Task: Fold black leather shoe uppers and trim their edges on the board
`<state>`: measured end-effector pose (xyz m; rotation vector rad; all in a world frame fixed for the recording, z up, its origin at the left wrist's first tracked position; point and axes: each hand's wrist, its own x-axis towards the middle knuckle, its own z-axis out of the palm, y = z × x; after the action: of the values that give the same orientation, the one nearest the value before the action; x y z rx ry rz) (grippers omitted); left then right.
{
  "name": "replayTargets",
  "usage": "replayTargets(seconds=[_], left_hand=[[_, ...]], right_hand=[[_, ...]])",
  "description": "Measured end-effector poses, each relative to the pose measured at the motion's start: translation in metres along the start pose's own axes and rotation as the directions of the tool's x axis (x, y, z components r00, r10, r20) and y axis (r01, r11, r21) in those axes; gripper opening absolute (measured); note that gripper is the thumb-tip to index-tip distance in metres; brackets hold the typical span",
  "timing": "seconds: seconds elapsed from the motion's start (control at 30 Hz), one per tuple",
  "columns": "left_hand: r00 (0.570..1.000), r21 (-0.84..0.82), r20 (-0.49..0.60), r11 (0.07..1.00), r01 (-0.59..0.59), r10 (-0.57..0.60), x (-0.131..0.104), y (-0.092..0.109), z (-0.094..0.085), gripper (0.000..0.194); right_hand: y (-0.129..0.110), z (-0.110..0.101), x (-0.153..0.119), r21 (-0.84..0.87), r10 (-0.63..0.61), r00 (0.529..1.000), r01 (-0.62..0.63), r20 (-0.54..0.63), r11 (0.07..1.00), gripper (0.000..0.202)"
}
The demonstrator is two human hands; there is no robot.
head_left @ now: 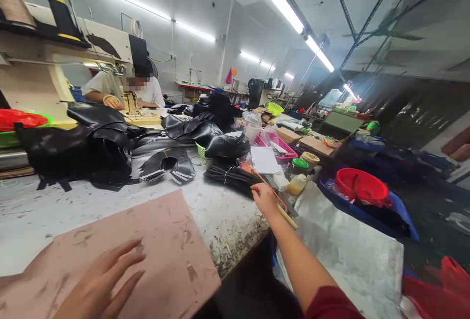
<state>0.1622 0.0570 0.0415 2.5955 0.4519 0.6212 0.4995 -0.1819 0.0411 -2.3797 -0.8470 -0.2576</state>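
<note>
My left hand [106,280] hovers over or lies on a pink sheet [157,231] with dark smudges; its fingers are spread and nothing is in them. At the table's right side, my right hand [265,200] has its fingers curled together at the near end of a tied bundle of black strips [231,177]. Whatever sits between those fingertips is hidden. A thin orange stick [270,187] runs just behind this hand. Left of the strips lies a banded stack of curved black pieces [169,164] with white edges.
Black leather-like pieces [99,147] heap along the table's back. A spiral notebook [265,160], a green-lidded jar [299,164] and a pink basket [290,152] stand right. A red basin [362,185] sits beyond the worn table edge. Behind, a person [154,93] works at a sewing machine.
</note>
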Motion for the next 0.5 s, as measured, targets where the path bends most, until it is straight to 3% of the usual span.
replayTargets(seconds=[0.03, 0.1, 0.2, 0.27, 0.37, 0.5], left_hand=[[0.994, 0.011, 0.090, 0.998, -0.065, 0.064, 0.016, 0.022, 0.007, 0.019], [0.984, 0.022, 0.111, 0.990, -0.141, 0.137, 0.048, 0.062, 0.024, 0.021], [0.932, 0.063, 0.273, 0.962, -0.264, 0.238, 0.090, 0.101, 0.056, 0.017], [0.900, 0.114, 0.357, 0.945, -0.308, 0.250, 0.114, 0.111, 0.079, 0.018], [0.906, 0.153, 0.361, 0.945, -0.291, 0.220, 0.146, 0.108, 0.112, 0.026], [0.913, 0.198, 0.354, 0.938, -0.284, 0.201, 0.184, 0.097, 0.149, 0.048]], right_hand=[[-0.001, 0.004, 0.014, -0.013, -0.002, 1.000, 0.002, 0.021, 1.000, 0.023], [-0.009, 0.017, 0.041, -0.035, -0.015, 0.996, 0.018, 0.084, 0.999, 0.022], [-0.025, 0.042, 0.071, -0.075, -0.028, 0.981, 0.043, 0.190, 0.996, 0.023], [-0.032, 0.057, 0.085, -0.117, -0.016, 0.970, 0.046, 0.242, 0.992, 0.029], [-0.032, 0.070, 0.096, -0.166, -0.002, 0.959, 0.052, 0.285, 0.985, 0.039], [-0.021, 0.080, 0.099, -0.118, -0.041, 0.963, 0.075, 0.267, 0.990, 0.025]])
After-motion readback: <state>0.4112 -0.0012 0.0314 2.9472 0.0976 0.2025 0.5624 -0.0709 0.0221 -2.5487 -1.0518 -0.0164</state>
